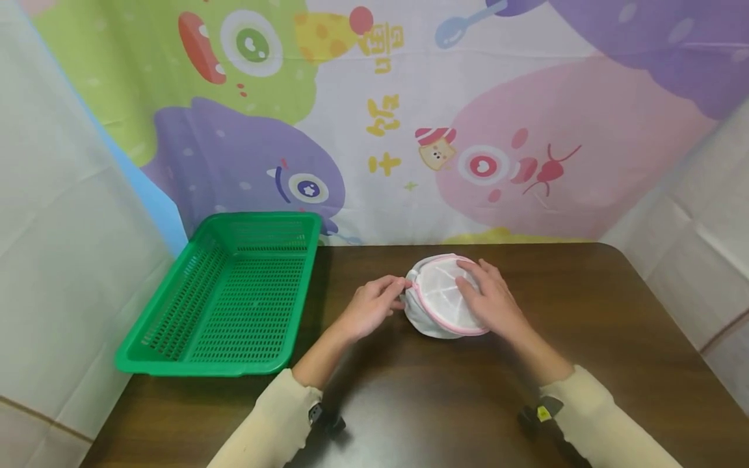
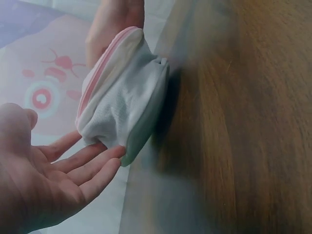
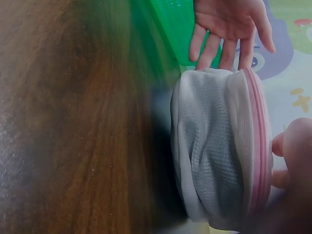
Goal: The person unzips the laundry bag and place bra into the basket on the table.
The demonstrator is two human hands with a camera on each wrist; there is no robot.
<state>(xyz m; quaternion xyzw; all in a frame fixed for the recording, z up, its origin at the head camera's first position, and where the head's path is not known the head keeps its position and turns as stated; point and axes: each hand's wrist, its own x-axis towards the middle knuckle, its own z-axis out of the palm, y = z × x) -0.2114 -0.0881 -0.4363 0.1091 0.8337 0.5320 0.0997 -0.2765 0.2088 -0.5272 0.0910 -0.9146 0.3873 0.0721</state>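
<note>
A round mesh laundry bag (image 1: 441, 299), white and grey with a pink zip around its top edge, sits on the table. At its left side, my left hand (image 1: 371, 309) touches the mesh wall with extended fingers; in the left wrist view the thumb stands apart from the bag (image 2: 124, 97). My right hand (image 1: 494, 299) rests on the lid from the right, its fingers spread. The right wrist view shows the zip (image 3: 261, 141) running closed along the visible side. The inside of the bag is hidden.
A green perforated plastic basket (image 1: 301, 305) stands to the left on the dark wooden table (image 1: 409, 403). Behind the table hangs a cartoon-printed cloth (image 1: 374, 214). Pale panels (image 1: 58, 227) flank both sides.
</note>
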